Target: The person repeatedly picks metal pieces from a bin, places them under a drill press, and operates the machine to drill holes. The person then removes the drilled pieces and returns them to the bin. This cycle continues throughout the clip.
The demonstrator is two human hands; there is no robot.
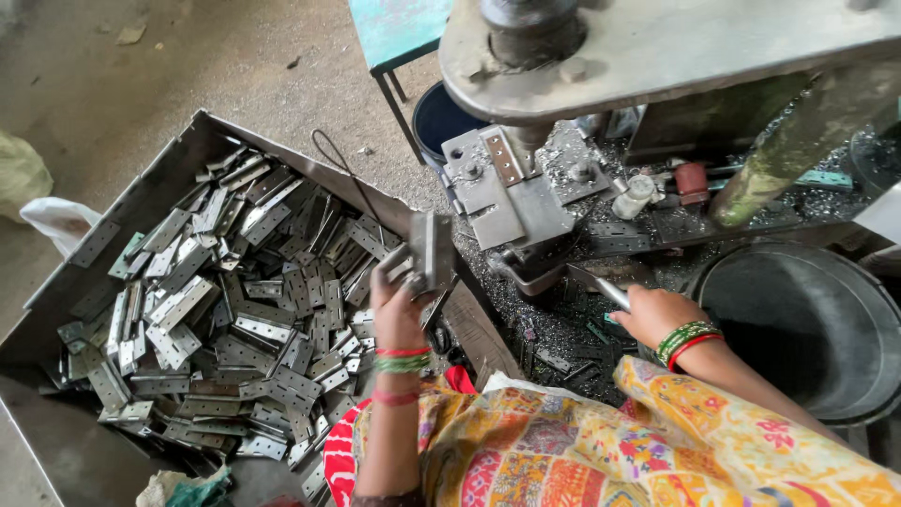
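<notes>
My left hand (395, 305) is raised above the right edge of a big metal tray (75, 253) and grips a small stack of grey metal hinges (427, 253). The tray holds a heap of several loose hinges (235, 300). My right hand (657, 314) is closed around a shiny metal rod (601, 286) just below the press machine's work plate (511, 202). One hinge (504, 158) lies flat on that plate under the press head (530, 28). Both wrists wear red and green bangles.
A large dark round tub (807, 329) stands at the right. Metal chips and scraps (563, 338) litter the machine base. A teal stool (394, 33) and a dark bucket (436, 117) stand behind the press. A white bag (56, 221) lies on the concrete floor at left.
</notes>
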